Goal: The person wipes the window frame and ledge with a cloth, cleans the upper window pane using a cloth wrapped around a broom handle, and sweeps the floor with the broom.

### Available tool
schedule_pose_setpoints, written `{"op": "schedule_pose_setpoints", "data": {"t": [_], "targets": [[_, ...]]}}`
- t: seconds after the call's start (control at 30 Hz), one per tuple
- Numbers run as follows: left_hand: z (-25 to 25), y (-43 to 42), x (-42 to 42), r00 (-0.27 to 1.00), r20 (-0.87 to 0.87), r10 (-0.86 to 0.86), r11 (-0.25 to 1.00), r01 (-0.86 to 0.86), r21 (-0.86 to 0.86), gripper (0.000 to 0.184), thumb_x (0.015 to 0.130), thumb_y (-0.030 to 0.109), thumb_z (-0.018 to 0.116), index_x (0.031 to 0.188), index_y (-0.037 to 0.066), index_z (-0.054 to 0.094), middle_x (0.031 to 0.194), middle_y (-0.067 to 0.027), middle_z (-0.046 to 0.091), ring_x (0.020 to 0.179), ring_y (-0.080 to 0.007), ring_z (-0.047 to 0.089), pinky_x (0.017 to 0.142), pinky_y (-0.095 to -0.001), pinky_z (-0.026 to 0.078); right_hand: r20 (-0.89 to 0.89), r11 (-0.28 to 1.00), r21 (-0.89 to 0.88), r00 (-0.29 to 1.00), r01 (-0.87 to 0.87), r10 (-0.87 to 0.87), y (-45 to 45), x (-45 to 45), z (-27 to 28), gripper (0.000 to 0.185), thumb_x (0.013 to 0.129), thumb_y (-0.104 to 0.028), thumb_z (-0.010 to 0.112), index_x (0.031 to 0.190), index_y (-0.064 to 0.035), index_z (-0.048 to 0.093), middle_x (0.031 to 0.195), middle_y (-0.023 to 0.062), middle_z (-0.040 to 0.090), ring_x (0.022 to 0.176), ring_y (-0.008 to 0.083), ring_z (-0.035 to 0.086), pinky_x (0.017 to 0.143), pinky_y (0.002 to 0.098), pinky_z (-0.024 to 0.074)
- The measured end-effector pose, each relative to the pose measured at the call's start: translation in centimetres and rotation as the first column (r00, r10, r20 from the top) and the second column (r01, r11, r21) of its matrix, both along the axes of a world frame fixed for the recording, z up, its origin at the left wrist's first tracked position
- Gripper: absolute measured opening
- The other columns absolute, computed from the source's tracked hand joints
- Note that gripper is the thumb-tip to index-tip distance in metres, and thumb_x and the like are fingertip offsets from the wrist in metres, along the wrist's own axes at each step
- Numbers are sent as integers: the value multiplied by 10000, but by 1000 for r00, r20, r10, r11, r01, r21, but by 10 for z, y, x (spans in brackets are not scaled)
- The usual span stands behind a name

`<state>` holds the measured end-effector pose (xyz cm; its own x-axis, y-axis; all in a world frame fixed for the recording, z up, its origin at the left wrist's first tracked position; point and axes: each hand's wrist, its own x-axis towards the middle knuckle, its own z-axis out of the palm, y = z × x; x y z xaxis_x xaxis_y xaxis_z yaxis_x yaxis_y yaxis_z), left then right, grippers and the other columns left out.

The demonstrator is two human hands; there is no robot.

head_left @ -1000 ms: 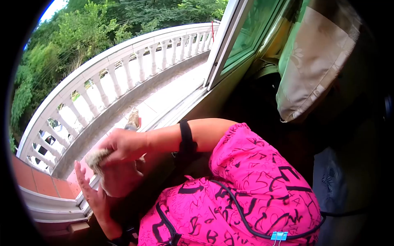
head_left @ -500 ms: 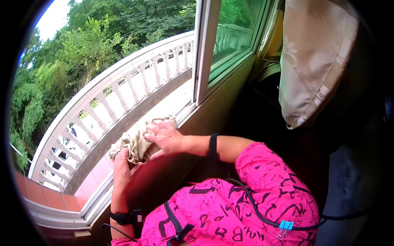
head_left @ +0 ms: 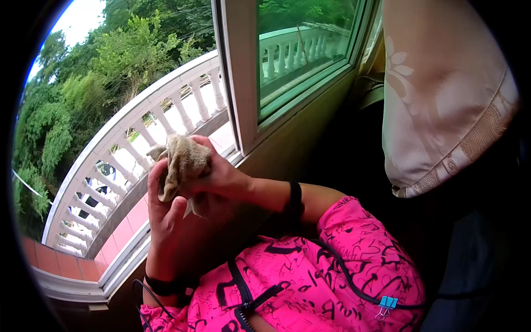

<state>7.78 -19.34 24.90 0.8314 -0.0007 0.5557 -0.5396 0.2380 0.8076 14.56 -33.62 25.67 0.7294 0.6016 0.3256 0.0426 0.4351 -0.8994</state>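
Note:
A bunched, brownish-beige cloth is raised between my two hands, above the window sill. My right hand is wrapped round the cloth's right side, with part of its fingers hidden behind it. On the other side, my left hand touches the cloth with its fingers bent against the left edge and its thumb pointing up. A loose, pale end of the cloth hangs below my right hand.
The white window frame and its green-tinted pane stand at the upper middle. Outside, a white balustrade curves before trees. A beige curtain hangs at the right. A black cable with a blue clip crosses the pink top.
Both hands have lifted the cloth from the sill and gathered it into a tighter bundle. The view has turned, so the window frame and pane lie further left.

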Motion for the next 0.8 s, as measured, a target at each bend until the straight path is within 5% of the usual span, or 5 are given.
{"op": "schedule_pose_setpoints", "data": {"t": [0.33,0.47,0.63,0.73,0.8], "targets": [[24,28,25,944,-74,322,940,-309,148,381,859,79,545,1214,26,416,1083,-101,536,909,-148,552,829,-272,427,497,634,506,403,585,-769,-125,103,138,404,798,-101,517,1178,-3,425,1053,120,553,966,194,545,868,300,429],[-4,27,30,958,-166,234,967,-211,143,355,846,43,558,1180,17,441,1003,-96,548,862,-142,556,802,-273,455,694,-28,644,-598,765,-401,-145,198,106,534,686,-196,642,1151,-2,467,1098,213,514,1001,321,507,878,399,385],[-11,20,35,974,-172,148,978,-118,175,332,842,41,565,1157,19,460,993,-90,546,862,-127,548,781,-255,457,855,210,364,-235,908,-463,-131,152,-46,518,756,-309,575,1159,2,477,1150,247,465,1005,371,468,858,436,375],[-7,11,47,975,-192,113,957,-54,286,349,829,53,579,1159,59,467,1010,-76,546,933,-122,535,777,-255,440,412,631,-82,603,771,-683,-129,133,-47,518,780,-323,547,1164,12,453,1110,230,473,956,356,471,815,423,388],[5,-7,64,978,-140,152,900,-78,428,434,799,116,633,1191,72,453,1054,-90,548,1004,-166,526,793,-291,440,879,0,203,-183,979,-440,-140,168,-27,329,767,-182,529,1022,23,496,945,159,499,878,322,487,772,403,386]]}}
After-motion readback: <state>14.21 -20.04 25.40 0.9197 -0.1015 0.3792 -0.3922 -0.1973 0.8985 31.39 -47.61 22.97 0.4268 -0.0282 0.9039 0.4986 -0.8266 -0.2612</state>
